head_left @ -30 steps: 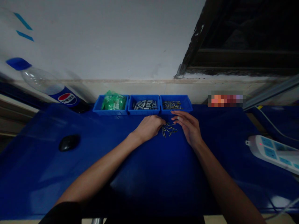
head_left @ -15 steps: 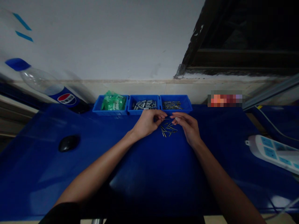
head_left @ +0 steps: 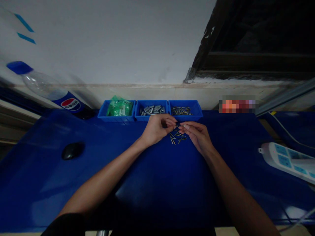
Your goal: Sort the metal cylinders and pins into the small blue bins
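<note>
A thin metal pin (head_left: 178,126) lies level between my two hands, above the blue tabletop. My left hand (head_left: 158,129) pinches one end of it between thumb and fingertips. My right hand (head_left: 199,135) closes thumb and forefinger on the other end. Just below the fingers, several loose thin metal pins (head_left: 174,139) are scattered on the table, partly covered by the hands. Behind the hands a blue bin (head_left: 199,114) holds many more such pins. What the curled fingers may hide in either palm I cannot see.
A blue bin (head_left: 138,118) of short silver metal cylinders and another bin (head_left: 102,118) with green plastic packets stand alongside. A cola bottle (head_left: 56,93) and black mouse (head_left: 72,151) are left; a white power strip (head_left: 285,157) is right. The wall (head_left: 123,42) rises behind.
My right hand has moved slightly left, and its fingertips have closed on the pin's free end. My left hand has barely moved and keeps its pinch.
</note>
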Tool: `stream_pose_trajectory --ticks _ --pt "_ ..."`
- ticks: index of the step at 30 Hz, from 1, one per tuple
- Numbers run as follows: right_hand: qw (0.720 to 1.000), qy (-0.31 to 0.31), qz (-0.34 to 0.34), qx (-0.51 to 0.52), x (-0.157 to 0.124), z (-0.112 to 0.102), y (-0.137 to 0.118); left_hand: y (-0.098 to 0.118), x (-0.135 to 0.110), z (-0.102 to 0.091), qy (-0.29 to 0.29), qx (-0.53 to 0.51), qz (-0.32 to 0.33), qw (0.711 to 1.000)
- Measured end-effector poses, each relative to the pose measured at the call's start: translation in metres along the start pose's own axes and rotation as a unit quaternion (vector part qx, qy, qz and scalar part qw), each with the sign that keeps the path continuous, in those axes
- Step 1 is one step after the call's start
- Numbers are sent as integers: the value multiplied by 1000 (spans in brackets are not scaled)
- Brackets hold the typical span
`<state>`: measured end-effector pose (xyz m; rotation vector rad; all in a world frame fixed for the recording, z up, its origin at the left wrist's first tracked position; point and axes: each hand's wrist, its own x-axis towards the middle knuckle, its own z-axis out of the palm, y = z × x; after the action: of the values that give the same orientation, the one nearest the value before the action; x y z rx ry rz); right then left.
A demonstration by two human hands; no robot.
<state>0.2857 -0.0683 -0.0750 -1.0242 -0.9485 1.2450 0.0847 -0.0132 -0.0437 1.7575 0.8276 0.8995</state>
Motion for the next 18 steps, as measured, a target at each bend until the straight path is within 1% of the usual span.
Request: stream_pose_trajectory --ticks 1,3,5,7,9,11,12,14,18 --pt "1000 5 -9 -7 0 -1 0 -2 0 0 -7 29 3 1000" --pt "999 16 -33 -24 0 -3 2 -6 0 -2 -24 126 14 992" --pt "997 13 -58 -43 0 -5 3 -9 0 -2 -47 235 33 970" --pt "995 -8 -77 -60 0 -7 3 -10 -1 -1 -87 303 76 946" --pt "993 -28 -90 -71 0 -9 3 -9 -1 1 -147 328 137 923" --pt "992 -31 -97 -77 0 -10 2 -7 -3 4 -202 351 184 895" --pt "991 -28 -99 -81 0 -10 2 -6 -4 5 -221 364 192 884" --pt "991 -17 -99 -89 0 -10 1 -6 -6 7 -239 392 180 870" --pt "992 -6 -95 -87 0 -9 1 -8 -7 6 -233 413 160 865"
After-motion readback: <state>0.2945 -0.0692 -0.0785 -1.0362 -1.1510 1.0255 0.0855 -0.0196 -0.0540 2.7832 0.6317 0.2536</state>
